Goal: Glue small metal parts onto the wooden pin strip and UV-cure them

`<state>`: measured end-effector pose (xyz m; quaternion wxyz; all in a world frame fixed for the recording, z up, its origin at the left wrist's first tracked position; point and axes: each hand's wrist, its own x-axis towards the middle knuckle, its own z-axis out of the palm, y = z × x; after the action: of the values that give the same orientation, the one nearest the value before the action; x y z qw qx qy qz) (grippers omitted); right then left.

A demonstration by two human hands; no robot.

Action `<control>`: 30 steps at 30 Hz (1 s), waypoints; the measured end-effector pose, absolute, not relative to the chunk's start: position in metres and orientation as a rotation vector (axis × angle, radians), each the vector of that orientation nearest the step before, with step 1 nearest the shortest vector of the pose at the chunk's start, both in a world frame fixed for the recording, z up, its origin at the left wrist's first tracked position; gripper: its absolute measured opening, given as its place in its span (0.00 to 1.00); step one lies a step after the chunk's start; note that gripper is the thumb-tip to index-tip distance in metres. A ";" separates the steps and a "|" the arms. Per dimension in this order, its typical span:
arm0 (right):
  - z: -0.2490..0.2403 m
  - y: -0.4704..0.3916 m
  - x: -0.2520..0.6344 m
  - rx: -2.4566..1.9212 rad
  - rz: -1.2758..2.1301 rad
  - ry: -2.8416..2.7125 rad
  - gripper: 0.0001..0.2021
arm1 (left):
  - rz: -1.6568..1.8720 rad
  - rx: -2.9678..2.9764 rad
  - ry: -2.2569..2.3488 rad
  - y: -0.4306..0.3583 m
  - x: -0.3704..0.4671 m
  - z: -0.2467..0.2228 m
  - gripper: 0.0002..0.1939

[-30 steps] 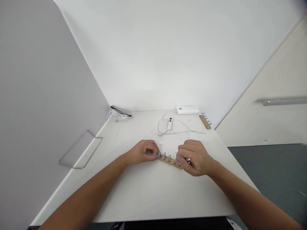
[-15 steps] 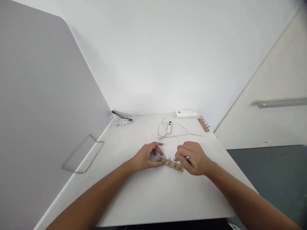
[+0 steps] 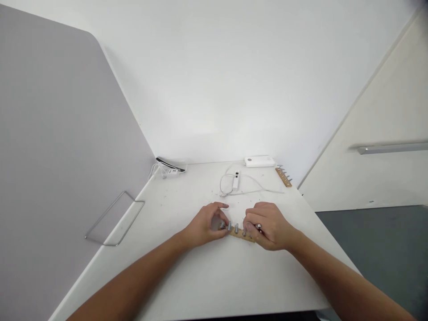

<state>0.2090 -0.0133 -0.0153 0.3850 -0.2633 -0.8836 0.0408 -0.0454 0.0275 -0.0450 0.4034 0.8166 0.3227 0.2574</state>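
The left hand (image 3: 202, 225) curves around the left end of a wooden strip (image 3: 240, 235), its thumb beside the near edge and its fingers parted; whether it grips the strip or an end peg is unclear. The right hand (image 3: 269, 225) is closed around a metal tool (image 3: 258, 226), mostly hidden in its fist, at the strip's other end.

The strip lies on the worktop (image 3: 200, 276) between the hands, with grey pegs (image 3: 236, 228) in a row along it, those nearest the right hand partly covered. The row looks largely filled, though whether every peg is fixed, or how much is left, cannot be told.

Beyond the right hand, near the wall, a second strip (image 3: 282, 177) carries a similar row. A white cable (image 3: 247, 192) lies ahead of both hands.
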 end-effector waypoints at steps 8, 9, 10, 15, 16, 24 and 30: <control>-0.016 -0.013 0.209 -0.670 0.102 -2.266 0.09 | 0.675 2.049 0.837 0.025 -0.043 -0.042 0.26; -0.016 -0.013 0.209 -0.671 0.104 -2.269 0.09 | 0.672 2.034 0.828 0.025 -0.043 -0.042 0.26; -0.016 -0.013 0.208 -0.672 0.104 -2.271 0.09 | 0.666 2.018 0.820 0.025 -0.043 -0.042 0.26; -0.015 -0.013 0.207 -0.670 0.086 -2.276 0.09 | 0.647 1.996 0.806 0.026 -0.044 -0.044 0.27; -0.015 -0.013 0.207 -0.668 0.083 -2.277 0.09 | 0.653 2.033 0.819 0.025 -0.044 -0.043 0.26; -0.014 -0.014 0.207 -0.696 0.098 -2.303 0.10 | 0.639 2.250 0.949 0.021 -0.041 -0.037 0.11; -0.015 -0.014 0.207 -0.686 0.091 -2.292 0.10 | 0.659 2.236 0.967 0.020 -0.039 -0.038 0.08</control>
<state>0.2066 -0.0141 -0.0150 0.3651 -0.2666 -0.8913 0.0356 -0.0395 0.0195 -0.0382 0.3040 0.8440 0.3652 0.2488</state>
